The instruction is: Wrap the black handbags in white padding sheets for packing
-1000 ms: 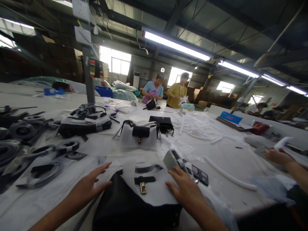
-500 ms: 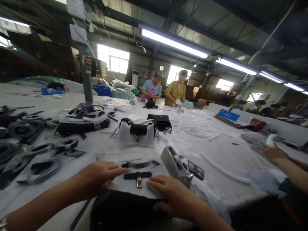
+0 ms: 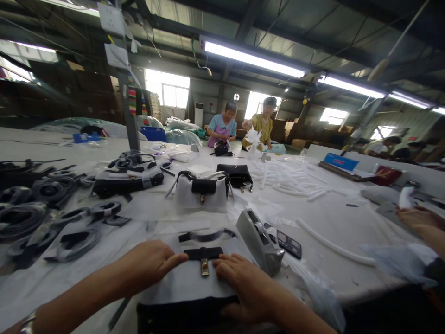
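Observation:
A black handbag (image 3: 184,314) lies in front of me, its upper part wrapped in white tissue paper (image 3: 187,283), with a black strap and gold clasp (image 3: 203,266) showing. My left hand (image 3: 149,262) lies flat on the paper left of the clasp, fingers stretched out. My right hand (image 3: 239,283) presses flat on the paper right of the clasp, fingers spread. Neither hand holds anything.
A grey tape dispenser (image 3: 260,241) and a black calculator (image 3: 288,243) stand just right of the bag. A wrapped white-and-black handbag (image 3: 201,192) sits further back, coiled black straps (image 3: 52,218) at left, white foam rods (image 3: 295,178) at right. Two people work at the far end; another person's hand (image 3: 417,218) rests at right.
Both my hands have drawn closer together onto the tissue paper beside the clasp. The bag sits nearer to me and the paper covers more of it.

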`<state>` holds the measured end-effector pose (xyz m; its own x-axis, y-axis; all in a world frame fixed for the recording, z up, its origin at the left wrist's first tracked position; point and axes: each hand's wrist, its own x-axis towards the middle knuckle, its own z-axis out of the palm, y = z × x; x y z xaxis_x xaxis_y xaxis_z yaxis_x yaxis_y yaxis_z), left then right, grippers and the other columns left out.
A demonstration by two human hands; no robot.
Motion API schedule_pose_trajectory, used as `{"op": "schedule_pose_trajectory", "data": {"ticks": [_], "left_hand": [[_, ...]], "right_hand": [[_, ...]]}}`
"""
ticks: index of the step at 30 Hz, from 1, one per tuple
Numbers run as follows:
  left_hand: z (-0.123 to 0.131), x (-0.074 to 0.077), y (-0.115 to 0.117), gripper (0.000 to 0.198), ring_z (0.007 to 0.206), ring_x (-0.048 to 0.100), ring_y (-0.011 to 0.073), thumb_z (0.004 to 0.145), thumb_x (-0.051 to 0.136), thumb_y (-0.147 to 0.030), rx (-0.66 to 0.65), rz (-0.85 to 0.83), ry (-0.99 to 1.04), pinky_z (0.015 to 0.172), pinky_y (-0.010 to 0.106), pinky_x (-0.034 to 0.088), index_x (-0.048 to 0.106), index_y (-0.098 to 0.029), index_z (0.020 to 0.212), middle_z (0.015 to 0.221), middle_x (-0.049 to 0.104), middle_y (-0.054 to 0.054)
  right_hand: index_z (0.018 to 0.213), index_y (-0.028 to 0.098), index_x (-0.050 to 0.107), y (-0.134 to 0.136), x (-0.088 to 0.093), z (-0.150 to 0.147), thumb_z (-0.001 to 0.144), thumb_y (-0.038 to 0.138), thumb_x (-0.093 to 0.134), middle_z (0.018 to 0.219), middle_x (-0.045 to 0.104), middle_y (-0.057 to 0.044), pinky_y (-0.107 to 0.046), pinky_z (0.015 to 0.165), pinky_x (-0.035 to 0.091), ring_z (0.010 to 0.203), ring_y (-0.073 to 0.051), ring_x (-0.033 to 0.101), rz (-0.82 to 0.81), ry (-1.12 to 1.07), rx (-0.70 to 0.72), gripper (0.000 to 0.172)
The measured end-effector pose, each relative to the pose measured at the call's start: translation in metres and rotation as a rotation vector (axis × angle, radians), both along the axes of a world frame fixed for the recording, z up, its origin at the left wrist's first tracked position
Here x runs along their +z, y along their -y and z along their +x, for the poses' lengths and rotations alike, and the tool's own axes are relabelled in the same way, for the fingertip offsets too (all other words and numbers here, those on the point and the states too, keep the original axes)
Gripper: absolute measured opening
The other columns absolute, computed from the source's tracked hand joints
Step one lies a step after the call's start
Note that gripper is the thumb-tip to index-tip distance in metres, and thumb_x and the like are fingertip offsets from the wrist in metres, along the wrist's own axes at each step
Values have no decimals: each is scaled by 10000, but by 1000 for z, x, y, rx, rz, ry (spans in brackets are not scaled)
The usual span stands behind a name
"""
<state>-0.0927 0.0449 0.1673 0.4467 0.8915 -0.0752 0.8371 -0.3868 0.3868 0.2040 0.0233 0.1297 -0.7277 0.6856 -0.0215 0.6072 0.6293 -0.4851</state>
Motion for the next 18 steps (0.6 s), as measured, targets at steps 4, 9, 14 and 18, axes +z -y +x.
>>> {"op": "schedule_pose_trajectory", "data": {"ticks": [4, 9, 14, 18], "left_hand": [[2, -13, -24, 514, 1263, 559, 325, 844, 597, -561, -102, -88, -98, 1051, 461, 433, 617, -314, 1295, 1405, 584, 79], [-19, -48, -18, 711, 1412, 390, 302, 929, 382, -663, -23, -196, -116, 1158, 491, 329, 365, -242, 1502, 1540, 403, 108], [-33, -52, 5, 643, 1398, 412, 305, 942, 408, -629, 128, -17, -132, 1152, 506, 353, 441, -253, 1463, 1534, 415, 70], [-22, -42, 30, 581, 1391, 426, 245, 938, 487, -606, -137, 187, -30, 1151, 451, 371, 417, -364, 1461, 1505, 461, -6]], "right_hand": [[1177, 195, 566, 3, -10, 2, 661, 381, 808, 1454, 518, -110, -462, 1180, 240, 1371, -320, 429, 4, -22, -14, 600], [1366, 234, 492, 7, -12, 3, 698, 378, 787, 1517, 458, -84, -485, 1218, 174, 1412, -299, 388, -29, -34, -53, 745], [1552, 287, 267, 5, -6, -1, 706, 366, 803, 1587, 350, -82, -514, 1217, 184, 1445, -317, 341, -37, 89, -41, 1005], [1558, 269, 263, 4, -8, -3, 748, 407, 780, 1591, 336, -98, -524, 1215, 198, 1445, -336, 337, 6, 138, -37, 970]]}}
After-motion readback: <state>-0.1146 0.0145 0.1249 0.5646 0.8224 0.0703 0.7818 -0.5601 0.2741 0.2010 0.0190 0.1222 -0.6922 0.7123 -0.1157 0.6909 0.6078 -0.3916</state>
